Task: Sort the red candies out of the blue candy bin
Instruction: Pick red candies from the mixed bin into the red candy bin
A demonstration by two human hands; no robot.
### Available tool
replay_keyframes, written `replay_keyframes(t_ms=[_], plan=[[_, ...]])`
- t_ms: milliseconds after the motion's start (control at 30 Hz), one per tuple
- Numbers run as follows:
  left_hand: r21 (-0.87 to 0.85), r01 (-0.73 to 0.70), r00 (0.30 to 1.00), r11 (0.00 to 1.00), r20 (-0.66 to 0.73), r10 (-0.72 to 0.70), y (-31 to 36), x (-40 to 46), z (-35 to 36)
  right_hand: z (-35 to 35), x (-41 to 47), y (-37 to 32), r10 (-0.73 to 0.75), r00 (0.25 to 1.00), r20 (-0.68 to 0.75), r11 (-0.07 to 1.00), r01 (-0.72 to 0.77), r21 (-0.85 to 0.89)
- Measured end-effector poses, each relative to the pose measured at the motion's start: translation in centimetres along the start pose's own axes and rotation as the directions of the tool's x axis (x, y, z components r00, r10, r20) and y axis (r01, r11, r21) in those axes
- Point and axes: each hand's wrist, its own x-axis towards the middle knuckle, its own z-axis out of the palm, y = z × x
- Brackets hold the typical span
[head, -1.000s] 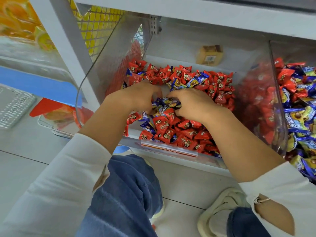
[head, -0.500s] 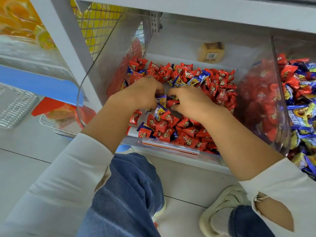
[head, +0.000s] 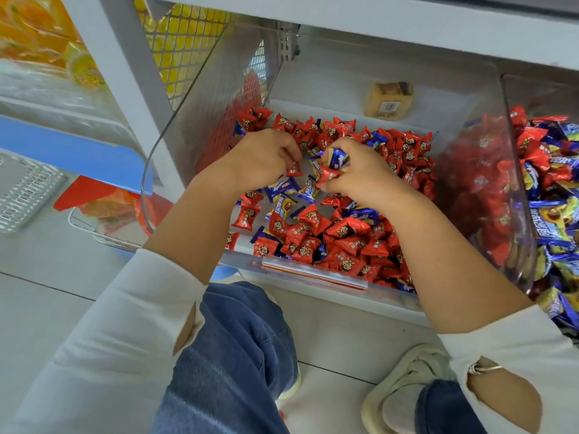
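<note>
Nearest the camera, my bent knee in blue jeans [head: 238,355] and my pale shoe [head: 404,389] rest on the tiled floor [head: 47,308], with my 2 white sleeves [head: 103,355] pushed up the forearms. Above them runs the clear front lip of the candy bin [head: 313,274], which carries a label strip and sits on the lowest shelf. Both of my forearms reach over that lip into the bin. My left hand [head: 260,161] hovers over the middle of the pile, its fingers closed together on 1 red candy [head: 294,169] that hangs just below the fingertips. My right hand [head: 360,173], just beside the left, has its fingers curled shut around a small bunch of wrappers: a blue candy [head: 336,158] shows at the top of the grip and a red wrapper [head: 327,176] beneath it. Under and between the hands lies a loose patch of blue candies [head: 282,189], while the red candies [head: 341,236] heap against the front lip and also fill the rear of the bin. Behind the pile, a tan box with a barcode [head: 388,100] stands against the back wall. To the right, past a clear divider [head: 513,183], a 2nd bin of mixed wrappers [head: 551,170] holds red, blue and yellow pieces. To the left stand a white shelf post [head: 125,67] and a yellow mesh panel [head: 185,36].
</note>
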Motion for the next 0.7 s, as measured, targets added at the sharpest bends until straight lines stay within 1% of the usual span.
replay_keyframes(t_ms=[33, 67, 100, 133, 200, 233, 267, 300, 367, 433, 467, 500, 567, 633, 700], plan=[[0.03, 0.002, 1.0, 1.0, 0.012, -0.002, 0.0, -0.1, 0.1, 0.1, -0.1, 0.1, 0.016, 1.0, 0.018, 0.997, -0.015, -0.071], [0.059, 0.002, 1.0, 0.998, 0.019, -0.003, 0.0, -0.2, 0.1, 0.2, -0.3, 0.2, 0.021, 1.0, 0.017, 0.994, -0.019, -0.106], [0.079, 0.005, 1.0, 0.997, 0.029, -0.008, -0.1, -0.2, 0.0, 0.2, -0.3, 0.2, 0.011, 1.0, -0.009, 0.995, -0.012, -0.102], [0.097, 0.01, 0.998, 0.995, 0.062, -0.016, -0.1, -0.3, -0.1, 0.3, -0.3, 0.1, -0.011, 0.998, -0.057, 0.998, 0.007, -0.07], [0.148, 0.016, 0.983, 0.989, 0.18, -0.043, -0.3, -0.6, -0.3, 0.1, -0.3, 0.0, -0.043, 0.982, -0.183, 0.999, 0.044, 0.006], [0.168, 0.016, 0.976, 0.986, 0.213, -0.053, -0.3, -0.7, -0.3, -0.1, -0.1, 0.0, -0.043, 0.972, -0.229, 0.998, 0.051, 0.027], [0.175, 0.018, 0.977, 0.984, 0.207, -0.055, -0.4, -0.8, -0.2, -0.1, 0.0, 0.1, -0.036, 0.967, -0.251, 0.998, 0.046, 0.035], [0.165, 0.019, 0.985, 0.986, 0.166, -0.046, -0.4, -0.7, -0.1, 0.0, 0.0, 0.2, -0.032, 0.967, -0.254, 0.998, 0.042, 0.037], [0.139, 0.014, 0.999, 0.99, 0.036, -0.02, -0.5, -0.6, -0.2, 0.2, -0.1, 0.4, -0.034, 0.974, -0.223, 0.999, 0.04, 0.024], [0.212, 0.01, 0.996, 0.977, -0.089, 0.009, -0.8, -0.4, -0.6, 0.5, -0.2, 0.4, -0.046, 0.98, -0.195, 0.999, 0.047, 0.001], [0.272, 0.011, 0.993, 0.962, -0.119, 0.022, -1.0, -0.4, -1.0, 0.5, -0.3, 0.3, -0.054, 0.981, -0.187, 0.998, 0.048, -0.032], [0.308, 0.007, 0.993, 0.951, -0.118, 0.031, -1.2, -0.5, -1.4, 0.4, -0.3, 0.2, -0.069, 0.98, -0.189, 0.995, 0.054, -0.081], [0.332, -0.008, 1.0, 0.943, -0.02, 0.016, -1.4, -1.1, -1.9, 0.3, -0.4, 0.1, -0.094, 0.972, -0.214, 0.985, 0.059, -0.164], [0.369, -0.029, 0.994, 0.929, 0.107, -0.011, -1.7, -1.7, -1.7, 0.3, -0.5, -0.1, -0.094, 0.97, -0.224, 0.981, 0.052, -0.187], [0.434, -0.049, 0.986, 0.899, 0.162, -0.024, -2.2, -2.0, -1.1, 0.4, -0.5, -0.2, -0.092, 0.973, -0.212, 0.976, 0.046, -0.213]])
